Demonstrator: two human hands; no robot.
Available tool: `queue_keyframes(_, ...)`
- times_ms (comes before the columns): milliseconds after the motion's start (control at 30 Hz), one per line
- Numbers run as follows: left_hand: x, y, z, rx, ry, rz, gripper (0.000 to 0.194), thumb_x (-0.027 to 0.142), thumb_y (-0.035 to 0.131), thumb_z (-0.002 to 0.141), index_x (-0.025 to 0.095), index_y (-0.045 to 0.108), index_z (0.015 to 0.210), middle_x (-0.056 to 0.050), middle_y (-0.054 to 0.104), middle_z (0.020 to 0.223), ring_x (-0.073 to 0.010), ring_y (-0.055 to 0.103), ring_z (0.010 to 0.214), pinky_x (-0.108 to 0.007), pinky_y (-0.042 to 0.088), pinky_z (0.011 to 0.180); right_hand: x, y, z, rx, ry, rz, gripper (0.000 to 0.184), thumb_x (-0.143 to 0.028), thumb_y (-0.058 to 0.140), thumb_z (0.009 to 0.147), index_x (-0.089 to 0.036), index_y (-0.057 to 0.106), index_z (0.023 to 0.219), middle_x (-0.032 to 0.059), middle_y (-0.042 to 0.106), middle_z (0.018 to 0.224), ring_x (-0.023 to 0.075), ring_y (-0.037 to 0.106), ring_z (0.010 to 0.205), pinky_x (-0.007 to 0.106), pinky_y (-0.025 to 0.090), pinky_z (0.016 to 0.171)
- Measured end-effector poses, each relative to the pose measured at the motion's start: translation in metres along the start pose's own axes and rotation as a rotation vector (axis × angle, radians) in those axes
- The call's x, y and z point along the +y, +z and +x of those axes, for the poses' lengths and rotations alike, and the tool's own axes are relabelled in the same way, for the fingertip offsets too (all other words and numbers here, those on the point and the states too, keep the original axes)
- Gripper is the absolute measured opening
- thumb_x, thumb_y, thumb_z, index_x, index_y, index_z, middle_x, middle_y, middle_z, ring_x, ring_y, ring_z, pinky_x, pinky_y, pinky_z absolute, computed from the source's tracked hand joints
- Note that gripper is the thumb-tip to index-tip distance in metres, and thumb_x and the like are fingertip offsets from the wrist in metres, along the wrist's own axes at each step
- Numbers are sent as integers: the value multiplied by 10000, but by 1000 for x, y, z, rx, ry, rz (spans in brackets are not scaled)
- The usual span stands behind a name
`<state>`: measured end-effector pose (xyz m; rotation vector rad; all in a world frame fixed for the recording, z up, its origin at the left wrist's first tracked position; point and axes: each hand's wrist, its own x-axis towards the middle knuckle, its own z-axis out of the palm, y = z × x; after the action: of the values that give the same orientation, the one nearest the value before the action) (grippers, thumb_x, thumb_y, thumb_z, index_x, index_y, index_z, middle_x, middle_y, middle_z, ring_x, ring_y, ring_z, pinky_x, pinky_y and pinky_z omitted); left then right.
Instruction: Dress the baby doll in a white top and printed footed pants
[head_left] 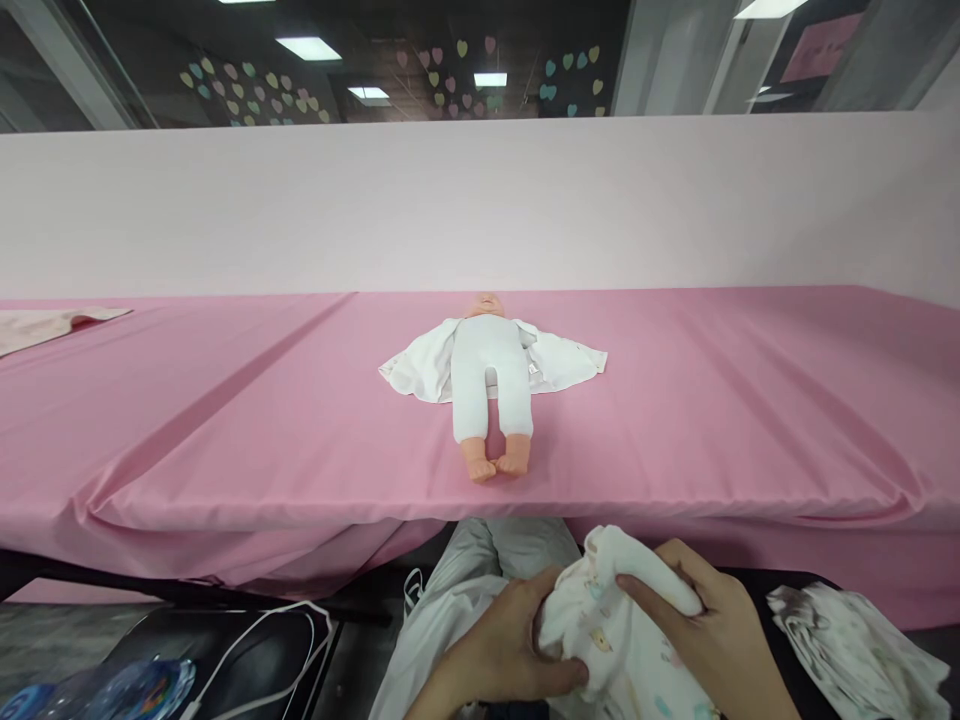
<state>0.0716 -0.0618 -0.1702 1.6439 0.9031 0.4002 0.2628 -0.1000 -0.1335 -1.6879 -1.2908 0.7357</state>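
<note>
Over my lap, my left hand [517, 640] grips a white cloth garment [607, 630] printed with small pastel figures. My right hand [697, 615] pinches the same garment at its upper right, with the fingers partly behind the fabric. The garment is bunched, so its exact kind is hard to make out. Beyond my hands a baby doll [491, 375] lies on its back on the table, feet towards me, its body white and its feet bare. An opened white baby shirt [566, 360] is spread out beneath it to both sides.
A pink cloth [285, 430] covers the table, with a white wall behind. A light cloth [52, 325] lies at the far left. Another crumpled printed cloth [855, 650] rests on a black seat at right. At lower left are a white cable [277, 620] and a plastic bottle [135, 690].
</note>
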Motion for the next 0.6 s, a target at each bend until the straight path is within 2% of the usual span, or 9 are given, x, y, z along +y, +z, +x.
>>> queue_keyframes(100,-8,0,2,-3,31,-43,532,196,634,701,210,552,1226,-2,642,984,-178,543,892,-258,451,800,0,-4,3,20,55,9,368,-517,619,714,-210,465,583,-50,349,485,100,346,425,214,336,383)
queue_keyframes(167,-12,1,3,14,78,-130,470,209,590,770,215,544,1238,-10,627,1035,-186,537,941,-274,435,841,3,-7,8,-43,51,-9,291,-470,657,690,-220,513,648,-41,428,514,121,409,455,223,390,411)
queue_keyframes(200,-14,1,4,27,103,-169,438,219,573,798,214,545,1235,-14,618,1048,-188,532,959,-278,427,854,6,-9,12,-104,39,-17,253,-424,697,658,-225,559,732,-28,516,579,143,484,515,231,442,467)
queue_keyframes(233,-15,2,4,44,124,-198,408,224,558,819,212,551,1228,-15,611,1048,-188,527,971,-280,419,863,9,-10,16,-183,25,-14,310,-367,735,621,-226,596,859,-6,605,695,174,562,623,243,492,560)
queue_keyframes(300,-17,3,6,67,156,-218,357,220,537,843,206,572,1198,-15,605,1028,-188,521,982,-279,408,869,17,-12,25,-372,25,31,572,-274,778,568,-206,579,1100,52,670,972,230,620,883,270,515,769)
queue_keyframes(333,-17,4,7,71,166,-214,347,215,530,848,205,577,1192,-15,604,1030,-187,522,982,-278,405,869,21,-13,29,-469,42,77,617,-267,781,571,-184,571,1145,75,664,1040,248,614,957,282,505,820)
queue_keyframes(433,-19,6,11,65,198,-179,367,189,514,848,203,565,1211,-16,613,1046,-184,539,964,-274,406,857,34,-12,38,-664,129,208,446,-369,727,674,-119,638,1032,100,683,976,262,631,914,301,508,769)
queue_keyframes(500,-23,9,15,48,204,-144,408,168,504,843,208,532,1248,-15,622,1064,-180,554,960,-268,409,849,44,-12,42,-674,185,196,409,-443,681,723,-98,659,941,99,689,905,254,637,844,294,500,699)
queue_keyframes(600,-33,16,22,-5,167,-43,466,172,480,849,217,460,1313,-27,628,1114,-185,567,994,-274,409,867,69,-15,47,-666,207,51,421,-505,611,768,-97,647,868,87,676,836,235,623,788,281,477,650)
